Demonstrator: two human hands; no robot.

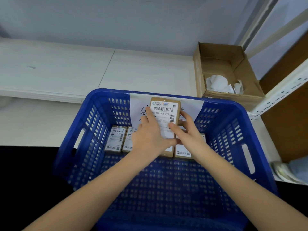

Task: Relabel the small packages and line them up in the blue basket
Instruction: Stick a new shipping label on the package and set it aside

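A blue plastic basket (86, 152) fills the middle of the view. Both hands hold one small brown package (165, 110) with a white barcode label above the basket's far end. My left hand (150, 135) lies flat across the label's left side, and my right hand (185, 129) grips the package's right edge. Along the far wall of the basket floor lies a row of labelled packages: one (115, 140) at the left, another (129, 140) beside it, and one (182, 151) under my right wrist. My hands hide the middle of the row.
A white paper sign (138, 105) with handwriting hangs on the basket's far wall. An open cardboard box (221, 64) with crumpled white paper stands at the back right. A white metal shelf post (280, 94) and brown board stand at the right. The pale tabletop (66, 70) stretches behind.
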